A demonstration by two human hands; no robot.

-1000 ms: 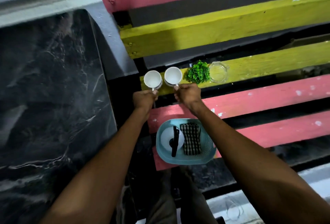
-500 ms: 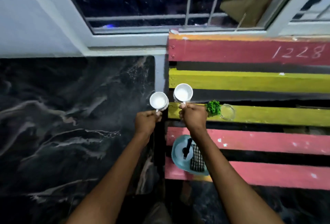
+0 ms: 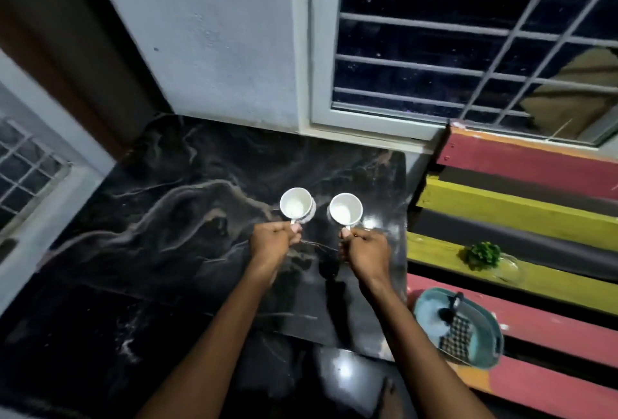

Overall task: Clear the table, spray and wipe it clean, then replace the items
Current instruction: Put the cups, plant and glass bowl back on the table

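Observation:
Two white cups hang above the black marble table. My left hand grips the handle of the left cup. My right hand grips the handle of the right cup. Both cups are upright with their mouths facing up and look empty. They are over the table's right half, side by side, a small gap between them. Whether their bases touch the marble I cannot tell.
A bench of red and yellow slats stands to the right of the table. On it are a small green plant, a clear glass dish and a teal basket with a checked cloth and a dark tool. A barred window is behind.
Both hands carried the cups leftward from the yellow bench slat to over the marble table. The view swung left, so the bench now sits at the right.

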